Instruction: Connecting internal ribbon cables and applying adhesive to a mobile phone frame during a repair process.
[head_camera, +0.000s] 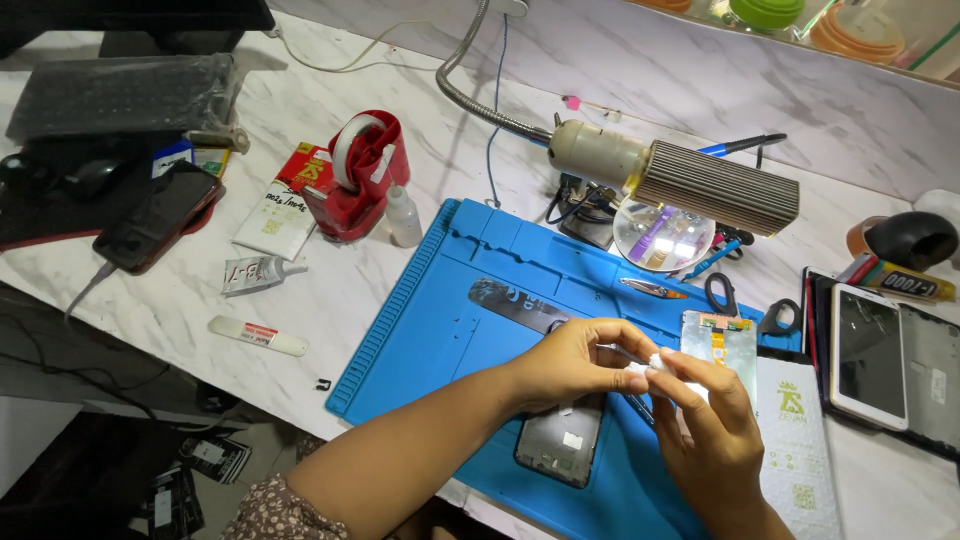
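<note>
Hands: both meet just right of the frame's centre, above the blue work mat (420, 330), fingertips of the two touching around one small white piece (655, 363).
Left hand (570, 365): comes in from the lower left on a bare forearm; thumb and forefingers are pinched shut on the white piece.
Right hand (715, 430): rises from the lower right edge; its fingers are curled and closed on the same white piece from the other side.
White piece: small, possibly a wad of wipe or tape; too small to tell which.
Under the hands: a phone body (562, 445) lies flat on the mat, lower centre, partly hidden by the left hand.
Beside the hands: a display panel (722, 345) with a flex strip at its top lies just right of the fingertips; a white printed packet (795, 440) is next to it.
Mat's upper edge: tweezers (652, 289) and scissors (720, 293) rest there.
Above the mat: a gooseneck lamp (680, 180) with a ribbed head, a round magnifier beneath it.
Upper left of the frame: a red tape dispenser (360, 175), a small white bottle (403, 218), a glue tube (255, 275) and a dark phone (158, 217) on a cable.
Right edge: a white phone (868, 355) lies face up.
</note>
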